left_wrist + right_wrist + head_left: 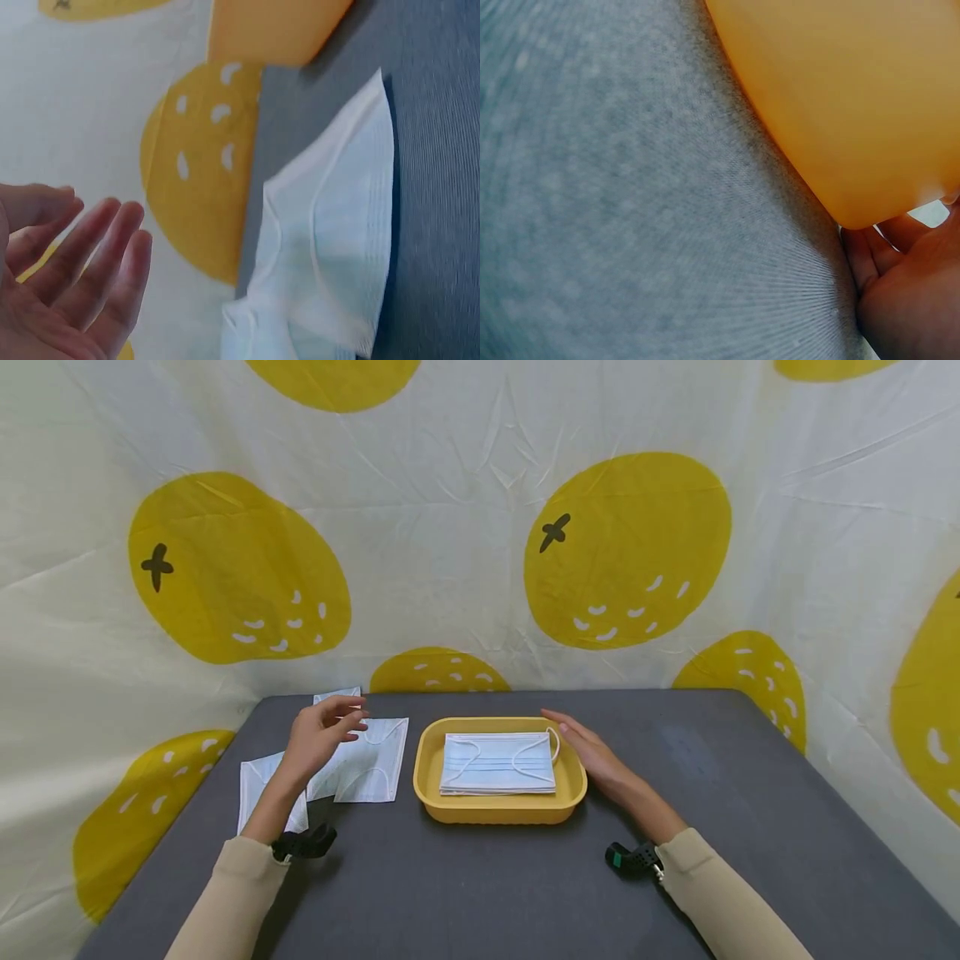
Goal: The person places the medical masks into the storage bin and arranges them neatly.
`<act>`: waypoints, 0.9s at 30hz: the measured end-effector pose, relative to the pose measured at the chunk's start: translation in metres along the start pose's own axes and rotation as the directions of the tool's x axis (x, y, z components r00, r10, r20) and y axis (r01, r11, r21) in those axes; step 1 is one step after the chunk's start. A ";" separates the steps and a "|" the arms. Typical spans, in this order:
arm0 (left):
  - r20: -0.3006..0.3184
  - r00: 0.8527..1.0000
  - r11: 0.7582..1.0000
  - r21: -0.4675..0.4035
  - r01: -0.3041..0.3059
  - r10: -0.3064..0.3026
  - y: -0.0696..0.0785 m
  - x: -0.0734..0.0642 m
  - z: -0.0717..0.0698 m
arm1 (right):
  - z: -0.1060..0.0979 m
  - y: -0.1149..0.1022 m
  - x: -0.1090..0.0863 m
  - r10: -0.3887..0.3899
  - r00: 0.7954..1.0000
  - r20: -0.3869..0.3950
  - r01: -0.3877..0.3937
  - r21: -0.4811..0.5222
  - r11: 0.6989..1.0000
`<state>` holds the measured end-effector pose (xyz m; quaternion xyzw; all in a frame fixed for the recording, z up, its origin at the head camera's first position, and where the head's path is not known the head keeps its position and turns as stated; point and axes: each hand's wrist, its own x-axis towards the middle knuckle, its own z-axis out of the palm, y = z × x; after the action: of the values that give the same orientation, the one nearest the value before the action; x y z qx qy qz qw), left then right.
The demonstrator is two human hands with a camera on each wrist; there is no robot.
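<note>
In the head view, a stack of light blue face masks (pixel 498 764) with white ear loops lies in a yellow plastic tray (pixel 491 816). My left hand (pixel 318 735) is raised over loose masks (pixel 378 775) to the tray's left. Its fingers are loosely bent with nothing between them, as the left wrist view also shows, where the masks (pixel 330 217) lie apart from the hand (pixel 79 285). At the tray's right end rests my right hand (pixel 592 756), fingers extended along the side. The right wrist view has that hand (pixel 911 289) right at the tray's wall (pixel 855 127).
Another mask (pixel 258 781) lies on the dark grey table (pixel 480 885) under my left forearm, and one more (pixel 337 693) at the far left edge. A white curtain (pixel 435 552) with yellow fruit prints hangs behind the table. Both wrists wear black straps.
</note>
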<state>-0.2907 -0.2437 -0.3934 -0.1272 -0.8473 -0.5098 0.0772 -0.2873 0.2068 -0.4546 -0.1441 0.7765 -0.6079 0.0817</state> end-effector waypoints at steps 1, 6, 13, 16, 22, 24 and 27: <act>-0.027 1.000 1.000 -0.004 0.008 -0.009 -0.003 -0.001 -0.003 | 0.000 0.000 0.000 0.000 1.000 0.002 0.000 0.000 1.000; -0.119 0.991 0.997 -0.030 0.065 -0.068 -0.024 -0.006 -0.020 | 0.001 0.001 0.001 -0.001 1.000 0.008 0.001 0.004 1.000; -0.128 0.980 0.986 -0.088 0.141 -0.152 -0.049 -0.012 -0.046 | 0.000 0.000 0.001 0.002 1.000 -0.004 -0.002 -0.007 1.000; -0.138 0.976 0.983 -0.097 0.156 -0.169 -0.055 -0.016 -0.058 | -0.001 0.000 0.001 0.007 1.000 -0.004 -0.007 -0.013 1.000; -0.181 0.965 0.981 -0.063 0.183 -0.192 -0.064 -0.023 -0.078 | -0.002 0.000 0.000 0.018 1.000 -0.004 -0.018 -0.012 1.000; -0.205 0.957 0.979 -0.039 0.202 -0.205 -0.066 -0.025 -0.082 | -0.003 -0.001 -0.001 0.018 1.000 -0.005 -0.018 -0.006 1.000; -0.232 0.947 0.974 -0.002 0.227 -0.221 -0.069 -0.026 -0.086 | -0.003 -0.001 -0.002 0.014 1.000 -0.004 -0.014 -0.005 1.000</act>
<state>-0.2856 -0.3538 -0.4182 0.0308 -0.8478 -0.5160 0.1182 -0.2863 0.2102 -0.4529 -0.1376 0.7793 -0.6055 0.0841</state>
